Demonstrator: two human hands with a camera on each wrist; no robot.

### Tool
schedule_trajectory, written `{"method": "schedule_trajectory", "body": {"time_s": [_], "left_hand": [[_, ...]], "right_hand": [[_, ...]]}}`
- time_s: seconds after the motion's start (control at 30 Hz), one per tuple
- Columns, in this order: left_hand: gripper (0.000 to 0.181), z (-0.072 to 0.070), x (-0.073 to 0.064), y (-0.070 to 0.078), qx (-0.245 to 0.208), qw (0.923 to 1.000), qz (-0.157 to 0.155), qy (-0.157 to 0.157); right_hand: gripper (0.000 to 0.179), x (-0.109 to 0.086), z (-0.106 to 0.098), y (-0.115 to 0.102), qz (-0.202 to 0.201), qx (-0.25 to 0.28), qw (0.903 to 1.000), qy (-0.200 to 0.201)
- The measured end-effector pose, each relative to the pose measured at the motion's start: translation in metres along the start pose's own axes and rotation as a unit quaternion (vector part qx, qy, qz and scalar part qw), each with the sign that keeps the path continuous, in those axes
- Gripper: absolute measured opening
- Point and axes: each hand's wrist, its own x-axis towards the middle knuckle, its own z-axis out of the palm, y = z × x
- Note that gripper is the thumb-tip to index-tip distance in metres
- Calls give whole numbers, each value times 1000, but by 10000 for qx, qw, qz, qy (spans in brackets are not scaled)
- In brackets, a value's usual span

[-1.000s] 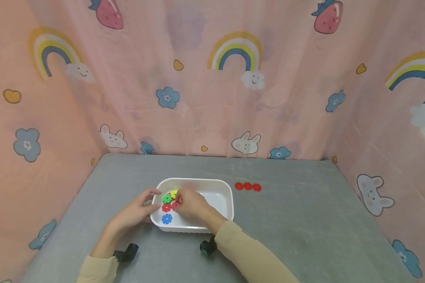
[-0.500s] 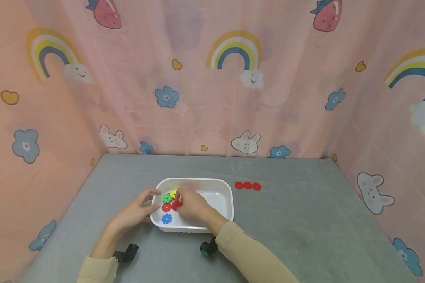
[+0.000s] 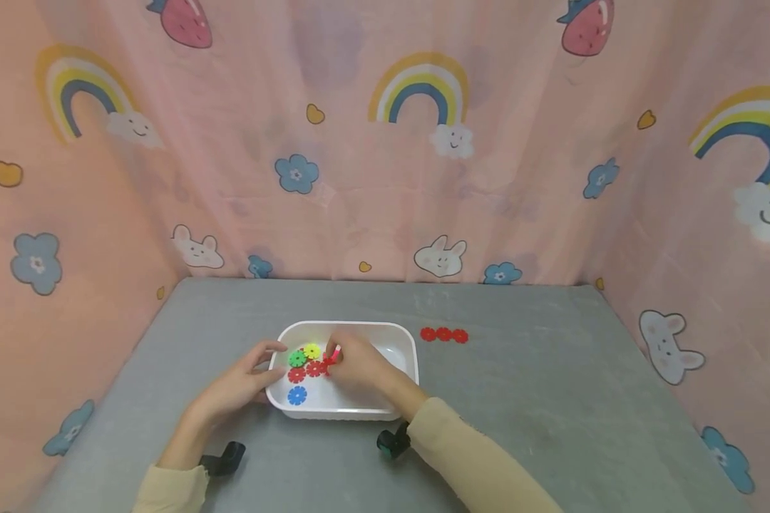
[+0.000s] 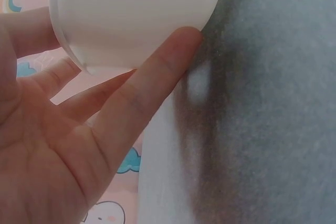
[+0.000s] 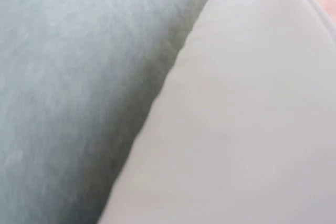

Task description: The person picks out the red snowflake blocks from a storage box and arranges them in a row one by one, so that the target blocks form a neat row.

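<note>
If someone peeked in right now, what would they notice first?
Probably the pink curtain with rainbows, behind the grey table. Next, bright discs in the left part of the white tub, where the right hand reaches in and the left hand touches the end. Then the three red discs in a row on the table, right of the tub.

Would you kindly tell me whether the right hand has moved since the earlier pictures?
Yes; judged against the blue disc in the white tray, the right hand has shifted slightly to the right.

Pink curtain (image 3: 385,214), gray tabletop (image 3: 552,399).
I see printed rainbows (image 3: 418,73) beyond the right hand (image 3: 359,363); the tabletop spreads all around beneath it.
</note>
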Motion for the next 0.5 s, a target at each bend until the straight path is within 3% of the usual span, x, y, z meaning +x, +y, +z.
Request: {"method": "schedule_trajectory", "body": {"time_s": [0.5], "left_hand": [[54, -2, 1, -2, 144, 9999, -4, 7]], "right_hand": [[16, -25, -36, 9, -330, -255, 9989, 207]]}}
